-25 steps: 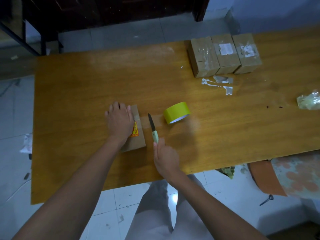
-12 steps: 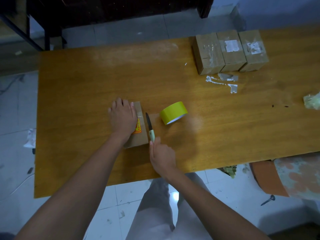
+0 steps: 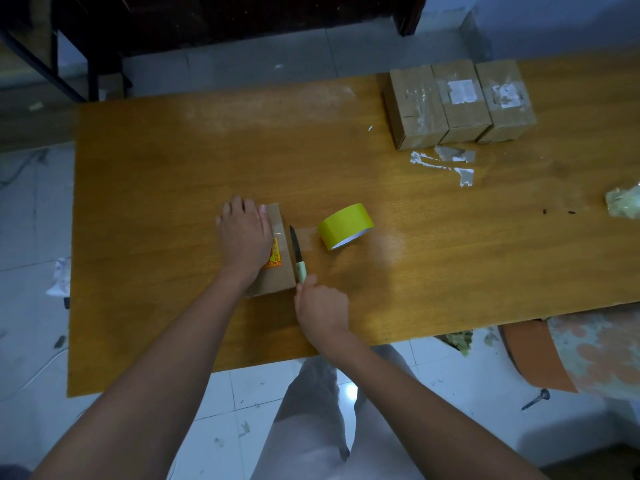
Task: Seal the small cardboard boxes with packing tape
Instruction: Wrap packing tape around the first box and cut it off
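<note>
Left hand point(image 3: 244, 239): laid flat, fingers straight, on the box point(image 3: 277, 268).
Right hand point(image 3: 322, 308): fingers curled round the knife point(image 3: 297, 254), held beside the box's right edge.

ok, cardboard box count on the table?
4. One box lies under the left hand near the front edge, next to the knife. Three boxes sit side by side at the far right. None seem hidden.
</note>
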